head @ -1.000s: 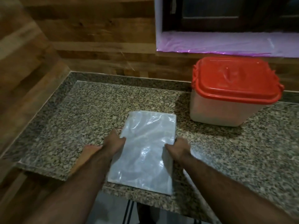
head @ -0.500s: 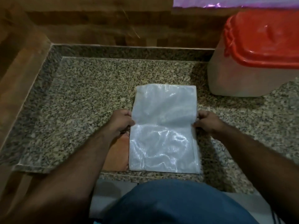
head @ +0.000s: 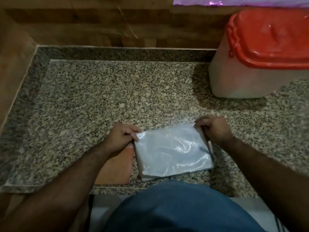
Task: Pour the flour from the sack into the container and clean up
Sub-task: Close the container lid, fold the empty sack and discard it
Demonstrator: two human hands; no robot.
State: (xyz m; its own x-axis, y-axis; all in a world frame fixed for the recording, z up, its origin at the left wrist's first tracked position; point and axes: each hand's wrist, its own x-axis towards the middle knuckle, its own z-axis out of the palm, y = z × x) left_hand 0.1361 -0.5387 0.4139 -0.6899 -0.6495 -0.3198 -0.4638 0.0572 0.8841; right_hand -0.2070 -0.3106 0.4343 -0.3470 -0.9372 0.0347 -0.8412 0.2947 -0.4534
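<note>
Near the counter's [head: 100,91] front edge, an orange cloth [head: 117,168] lies flat under the left forearm. The left hand [head: 122,136] pinches the folded white sack's [head: 172,151] far left corner; the right hand [head: 212,128] pinches its far right corner. The red-lidded container [head: 250,77] stands by the counter's back edge at the right, well apart from the sack.

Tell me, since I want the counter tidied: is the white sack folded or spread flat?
Folded. The white sack lies doubled on the granite counter, layered edges showing, both hands pinching its far corners: left hand, right hand.
</note>
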